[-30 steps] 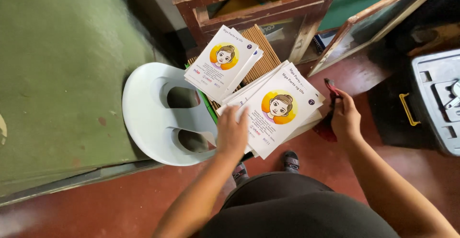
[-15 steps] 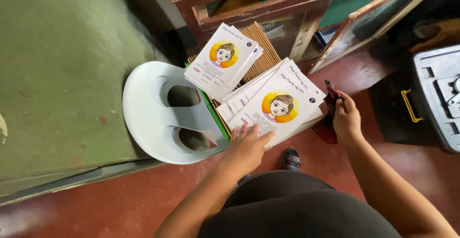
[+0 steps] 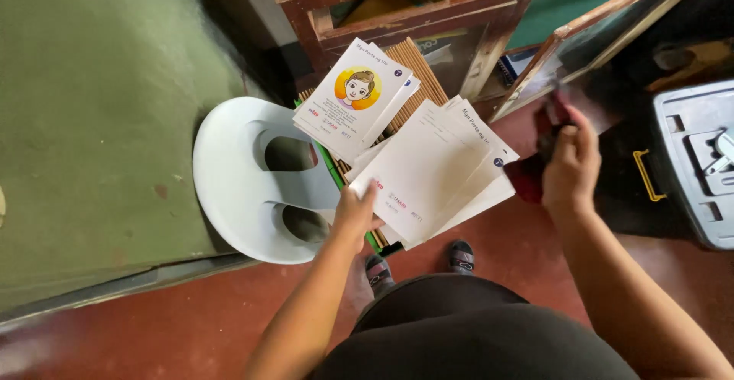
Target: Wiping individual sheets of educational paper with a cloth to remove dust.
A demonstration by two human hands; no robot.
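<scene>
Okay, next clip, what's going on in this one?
A person stands over a white plastic chair stacked with booklets. Their left hand presses on the near corner of a fanned pile of white booklets. Their right hand is raised beside the pile, gripping a dark red cloth. A second pile, with a cartoon face on the cover, lies further back, by a worn wooden cabinet. A grey plastic case sits on the red floor at right.

We see a fanned stack of white booklets (image 3: 436, 173) lying tilted, just beside a second stack showing a cartoon face (image 3: 353, 99).
</scene>
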